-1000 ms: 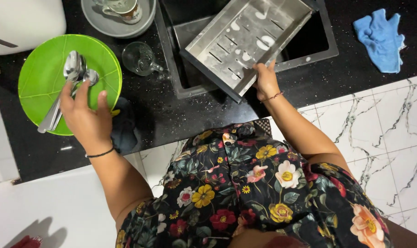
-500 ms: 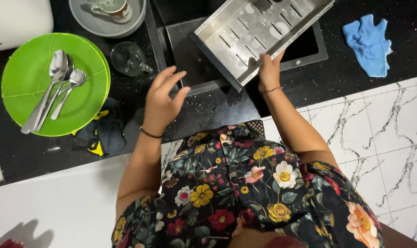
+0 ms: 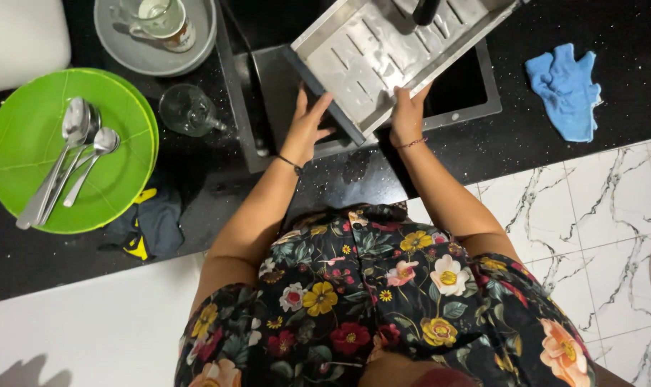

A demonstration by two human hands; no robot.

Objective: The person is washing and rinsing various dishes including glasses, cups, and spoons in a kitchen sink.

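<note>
- Steel drainer tray [image 3: 401, 54]: slotted, rectangular, tilted over the black sink [image 3: 476, 100], near corner pointing down toward the body.
- Left hand [image 3: 307, 125]: fingers spread, cupped on the tray's dark lower-left edge; thin black band at the wrist.
- Right hand [image 3: 409, 118]: clamped on the tray's near edge, fingers up over the rim, thumb side under; thin bracelet at the wrist.
- Dark tap spout [image 3: 426, 11] crossing the top of the tray.
- Black speckled worktop [image 3: 196, 186] left of sink: clear glass [image 3: 189, 111] lying on its side, just beside the sink rim.
- Green plate [image 3: 71, 150] further left, carrying three spoons [image 3: 71, 165] laid side by side.
- Grey plate [image 3: 153, 39] at top with a mug [image 3: 161, 18] on it.
- Dark cloth [image 3: 150, 222] with yellow trim touching the green plate's lower right edge.
- Blue cloth [image 3: 565, 89] crumpled on worktop, right of sink, well apart from the hands.
- White marble-pattern floor [image 3: 590, 236] below right.
</note>
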